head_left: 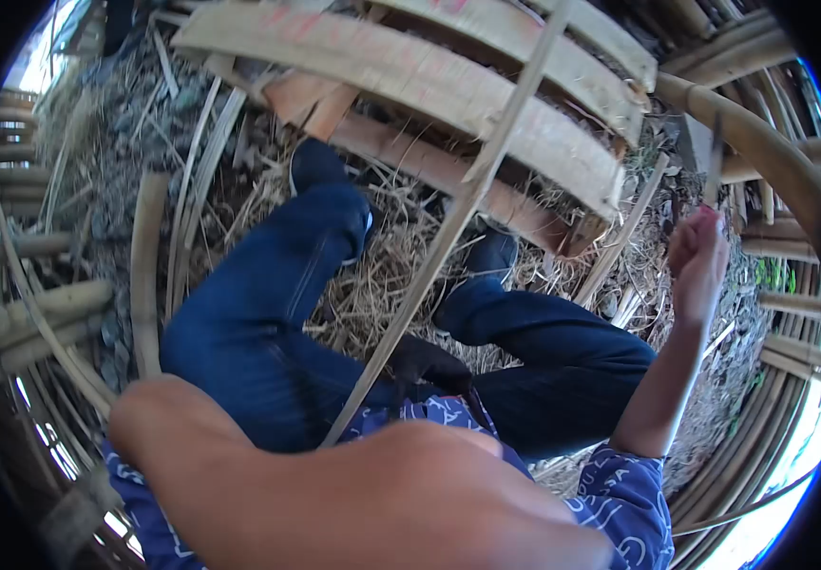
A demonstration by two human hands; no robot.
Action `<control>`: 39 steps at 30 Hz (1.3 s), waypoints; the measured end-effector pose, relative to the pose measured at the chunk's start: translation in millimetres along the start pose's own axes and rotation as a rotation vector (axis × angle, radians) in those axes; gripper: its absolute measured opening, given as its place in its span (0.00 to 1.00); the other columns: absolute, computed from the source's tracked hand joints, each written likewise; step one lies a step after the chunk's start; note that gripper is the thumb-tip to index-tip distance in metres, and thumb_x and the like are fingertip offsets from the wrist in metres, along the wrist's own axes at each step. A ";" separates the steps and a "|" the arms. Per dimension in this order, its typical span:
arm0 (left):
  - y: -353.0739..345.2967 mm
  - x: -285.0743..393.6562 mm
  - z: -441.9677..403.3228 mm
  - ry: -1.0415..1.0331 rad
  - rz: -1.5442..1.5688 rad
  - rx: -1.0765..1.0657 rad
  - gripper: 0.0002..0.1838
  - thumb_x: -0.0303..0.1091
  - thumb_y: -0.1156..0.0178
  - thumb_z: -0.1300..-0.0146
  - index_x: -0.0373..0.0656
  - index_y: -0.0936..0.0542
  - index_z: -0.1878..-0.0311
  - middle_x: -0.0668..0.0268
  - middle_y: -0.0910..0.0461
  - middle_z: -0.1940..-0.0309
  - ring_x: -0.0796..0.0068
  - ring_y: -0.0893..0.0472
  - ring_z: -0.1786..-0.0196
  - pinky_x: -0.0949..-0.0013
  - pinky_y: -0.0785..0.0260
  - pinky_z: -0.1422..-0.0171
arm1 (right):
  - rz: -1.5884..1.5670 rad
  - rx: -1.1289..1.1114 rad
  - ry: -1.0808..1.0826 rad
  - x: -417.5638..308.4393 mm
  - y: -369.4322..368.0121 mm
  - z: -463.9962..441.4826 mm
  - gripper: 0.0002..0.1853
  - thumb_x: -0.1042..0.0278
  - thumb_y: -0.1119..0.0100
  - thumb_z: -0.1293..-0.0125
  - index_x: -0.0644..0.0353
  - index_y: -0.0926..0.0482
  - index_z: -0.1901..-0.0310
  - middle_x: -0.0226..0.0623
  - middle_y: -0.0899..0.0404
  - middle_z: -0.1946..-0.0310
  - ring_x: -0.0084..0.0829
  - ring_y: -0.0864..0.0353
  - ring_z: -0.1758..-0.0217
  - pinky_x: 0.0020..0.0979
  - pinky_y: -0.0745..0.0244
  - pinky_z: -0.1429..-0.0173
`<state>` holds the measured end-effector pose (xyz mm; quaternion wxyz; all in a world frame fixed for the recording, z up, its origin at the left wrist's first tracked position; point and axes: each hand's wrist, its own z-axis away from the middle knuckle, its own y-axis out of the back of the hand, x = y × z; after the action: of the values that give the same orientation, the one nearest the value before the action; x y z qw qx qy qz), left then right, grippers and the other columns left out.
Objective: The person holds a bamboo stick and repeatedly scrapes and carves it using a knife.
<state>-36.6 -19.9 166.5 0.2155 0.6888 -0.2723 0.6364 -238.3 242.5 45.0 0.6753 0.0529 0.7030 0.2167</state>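
My right hand (pixel 700 249) is raised at the right side, its fingers closed around a knife. The narrow blade of the knife (pixel 715 161) points up and away from me, seen nearly edge-on. My left arm bends across the bottom, very close to the camera. The back of my left hand (pixel 439 470) looks large and blurred there, and its fingers are hidden. A long split bamboo strip (pixel 472 190) runs slantwise from near my lap, between my legs, and over a wooden pallet (pixel 410 71). Whether my left hand touches the strip, I cannot tell.
Straw and wood shavings (pixel 387 275) cover the ground around my shoes. Bamboo poles (pixel 149 266) and thin strips (pixel 206 180) lie at the left. A thick curved bamboo pole (pixel 772 142) crosses the upper right. Bamboo slat walls (pixel 781 427) stand on both sides.
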 end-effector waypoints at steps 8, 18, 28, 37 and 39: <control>-12.8 -15.9 -2.6 -0.026 -0.038 0.172 0.20 0.45 0.41 0.37 0.35 0.22 0.73 0.53 0.24 0.80 0.55 0.22 0.75 0.62 0.30 0.67 | -0.154 -0.015 -0.082 13.2 -4.2 -13.0 0.25 0.40 0.62 0.25 0.50 0.39 0.75 0.19 0.48 0.84 0.13 0.53 0.85 0.21 0.62 0.83; 37.4 -20.3 8.7 0.607 -0.628 0.158 0.21 0.46 0.38 0.42 0.32 0.24 0.74 0.48 0.24 0.81 0.47 0.21 0.75 0.58 0.29 0.69 | -0.053 0.032 -0.133 1.5 -28.5 0.5 0.25 0.43 0.64 0.25 0.53 0.31 0.73 0.18 0.45 0.86 0.13 0.49 0.85 0.21 0.57 0.81; 67.6 -164.0 26.1 0.501 0.492 0.341 0.19 0.43 0.37 0.35 0.38 0.29 0.53 0.59 0.19 0.62 0.70 0.18 0.55 0.66 0.24 0.51 | 0.149 -0.456 0.242 -65.8 -57.9 -3.3 0.21 0.57 0.51 0.26 0.66 0.29 0.72 0.25 0.38 0.84 0.17 0.42 0.77 0.28 0.43 0.75; 40.2 -159.9 8.9 0.413 0.798 0.489 0.16 0.48 0.58 0.26 0.48 0.39 0.66 0.71 0.35 0.82 0.80 0.34 0.86 0.73 0.36 0.83 | 0.348 -0.468 0.296 -77.9 -76.4 -9.1 0.19 0.55 0.44 0.30 0.65 0.28 0.71 0.40 0.34 0.87 0.36 0.35 0.86 0.33 0.37 0.77; 37.3 -154.9 6.1 0.424 0.722 0.464 0.16 0.49 0.63 0.26 0.47 0.38 0.64 0.71 0.37 0.80 0.78 0.33 0.85 0.74 0.34 0.80 | 0.400 -0.511 0.294 -73.5 -75.1 -9.4 0.18 0.57 0.45 0.30 0.65 0.27 0.70 0.39 0.33 0.87 0.33 0.33 0.86 0.32 0.38 0.77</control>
<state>-62.7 -36.5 10.0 -0.1280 0.4350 -0.2947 0.8412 -225.0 145.8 84.8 0.5027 -0.0131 0.6914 0.5188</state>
